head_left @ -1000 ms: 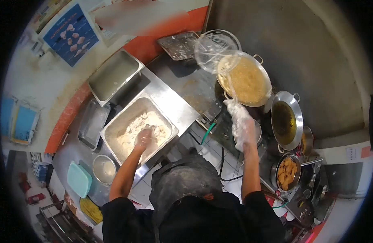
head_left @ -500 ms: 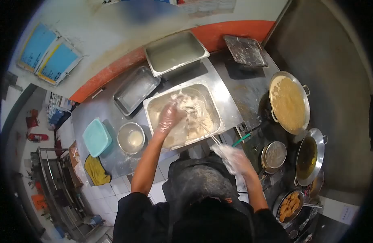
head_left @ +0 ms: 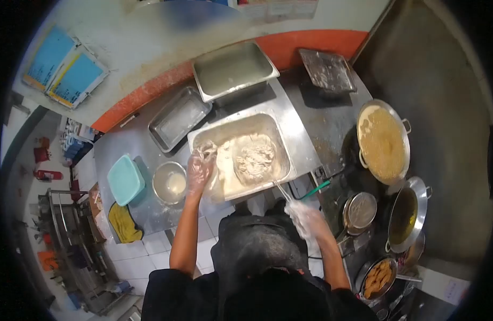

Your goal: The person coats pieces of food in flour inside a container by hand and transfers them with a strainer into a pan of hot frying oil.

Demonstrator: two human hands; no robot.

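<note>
A steel pan (head_left: 285, 174) of pale flour stands on the metal table. Inside it a round wire strainer (head_left: 254, 160) holds floury clumps. My right hand (head_left: 306, 218), in a whitened plastic glove and blurred, is closed round the strainer's handle (head_left: 282, 191) just outside the pan's near edge. Over the pan's left edge is my left hand (head_left: 200, 167), in a clear plastic glove; its fingers are bent, and whether they hold anything is too small to tell. A steel bowl (head_left: 170, 183) with pale liquid sits left of that hand.
Behind the pan stand a deep steel container (head_left: 235, 69) and a shallow tray (head_left: 180, 119). A turquoise tub (head_left: 126, 181) and yellow cloth (head_left: 124, 222) lie left. On the right are a wok of bubbling oil (head_left: 383, 143), a darker wok (head_left: 409, 215) and a pot of fried pieces (head_left: 378, 279).
The view has swung right. My right hand brought the strainer from over the bubbling wok into the flour pan. My left hand has left the flour for the pan's left edge. Clumps now lie in the strainer.
</note>
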